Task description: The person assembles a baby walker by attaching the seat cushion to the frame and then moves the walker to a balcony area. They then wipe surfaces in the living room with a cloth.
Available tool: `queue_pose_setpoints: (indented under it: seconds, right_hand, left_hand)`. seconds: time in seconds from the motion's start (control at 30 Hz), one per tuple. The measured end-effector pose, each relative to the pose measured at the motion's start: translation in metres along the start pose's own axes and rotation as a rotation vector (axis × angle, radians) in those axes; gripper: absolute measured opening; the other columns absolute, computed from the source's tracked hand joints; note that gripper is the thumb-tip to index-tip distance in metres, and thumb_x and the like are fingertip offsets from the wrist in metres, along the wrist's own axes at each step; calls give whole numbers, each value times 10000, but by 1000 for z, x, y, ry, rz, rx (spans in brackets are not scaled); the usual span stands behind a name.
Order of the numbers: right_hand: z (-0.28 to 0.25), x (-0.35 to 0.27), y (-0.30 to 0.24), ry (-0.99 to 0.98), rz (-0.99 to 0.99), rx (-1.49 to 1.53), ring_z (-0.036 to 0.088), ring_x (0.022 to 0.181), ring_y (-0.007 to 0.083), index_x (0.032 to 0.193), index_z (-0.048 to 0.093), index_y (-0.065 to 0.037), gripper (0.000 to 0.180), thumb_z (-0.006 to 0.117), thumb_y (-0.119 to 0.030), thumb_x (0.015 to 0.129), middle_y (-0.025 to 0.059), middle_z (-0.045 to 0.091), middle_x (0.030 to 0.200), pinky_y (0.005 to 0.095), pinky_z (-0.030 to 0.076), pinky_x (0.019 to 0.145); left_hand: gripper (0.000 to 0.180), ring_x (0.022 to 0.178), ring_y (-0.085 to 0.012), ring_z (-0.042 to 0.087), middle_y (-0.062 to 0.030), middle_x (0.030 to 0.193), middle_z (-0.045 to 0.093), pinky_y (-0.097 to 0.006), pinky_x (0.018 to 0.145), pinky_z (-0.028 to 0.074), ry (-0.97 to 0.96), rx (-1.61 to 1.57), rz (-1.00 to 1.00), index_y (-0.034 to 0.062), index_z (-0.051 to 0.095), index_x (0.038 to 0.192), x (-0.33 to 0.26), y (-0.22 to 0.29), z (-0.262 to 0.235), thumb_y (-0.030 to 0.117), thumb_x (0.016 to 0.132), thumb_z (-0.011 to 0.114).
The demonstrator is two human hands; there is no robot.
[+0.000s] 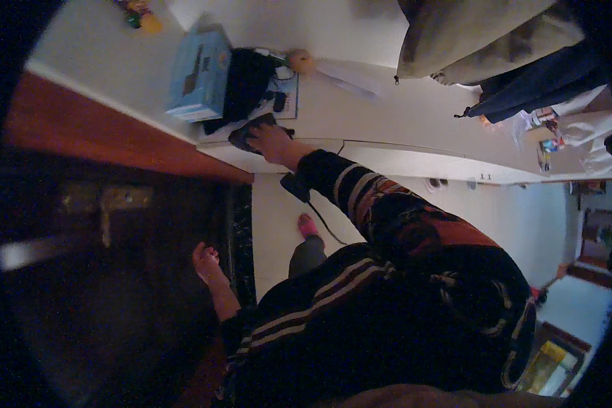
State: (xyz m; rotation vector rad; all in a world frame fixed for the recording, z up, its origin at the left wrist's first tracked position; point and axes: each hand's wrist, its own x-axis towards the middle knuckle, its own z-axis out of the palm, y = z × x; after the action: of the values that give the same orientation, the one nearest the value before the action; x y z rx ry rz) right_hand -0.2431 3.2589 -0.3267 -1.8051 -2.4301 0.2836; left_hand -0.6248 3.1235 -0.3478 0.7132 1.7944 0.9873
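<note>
Reaching forward in its striped dark sleeve, my right hand lies at the front edge of the white cabinet top. Its fingers grip a dark flat item whose kind I cannot make out. Lower and to the left, my left hand hangs in front of the dark door, fingers loosely bent, with nothing seen in them. Just beyond the right hand are a light blue box, a black cloth-like bundle and a small black object on a flat sheet.
At the left stands a dark door with a metal handle. Jackets hang at the upper right above the white cabinet top. A black item with a cord hangs below my right forearm. A pink slipper shows on the floor.
</note>
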Motion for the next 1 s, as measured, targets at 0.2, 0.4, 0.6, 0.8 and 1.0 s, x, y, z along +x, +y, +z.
queue_pose_setpoints:
  seconds: [0.2,0.4,0.6,0.8,1.0]
  right_hand:
    - [35,-102,68,227,-91,68,446,1361,392,1383,556,-115,580,630,-53,811,150,436,1530,513,420,1085]
    - [3,-280,171,254,397,95,473,1339,403,1344,590,-88,606,554,49,755,188,514,1449,504,409,1105]
    - [-11,-369,251,317,810,-220,453,1332,466,1392,571,-115,515,650,-195,890,219,477,1488,528,401,1105]
    - [-14,-335,219,18,536,-133,307,1426,516,1442,536,-267,591,691,-349,878,212,331,1588,682,306,1096]
    - [-9,-240,180,126,150,-27,279,1442,494,1420,550,-290,595,702,-331,846,172,333,1578,712,271,1093]
  left_hand:
    - [207,739,-83,533,-6,868,609,-238,655,448,-81,-51,133,87,668,1159,34,41,69,191,981,642]
    - [284,1051,-246,619,-125,1117,662,-353,949,490,-711,339,778,31,673,1158,16,100,255,191,925,703]
    - [597,1163,-386,621,-137,1478,471,-455,902,561,-909,829,1355,192,468,1452,-33,143,453,239,900,688]
    - [568,956,-394,701,-231,1456,487,-510,745,582,-831,1156,1534,176,445,1460,-47,129,576,195,916,607]
    - [345,832,-344,717,-194,1107,667,-491,688,577,-727,1176,1645,124,545,1263,-65,129,589,174,923,573]
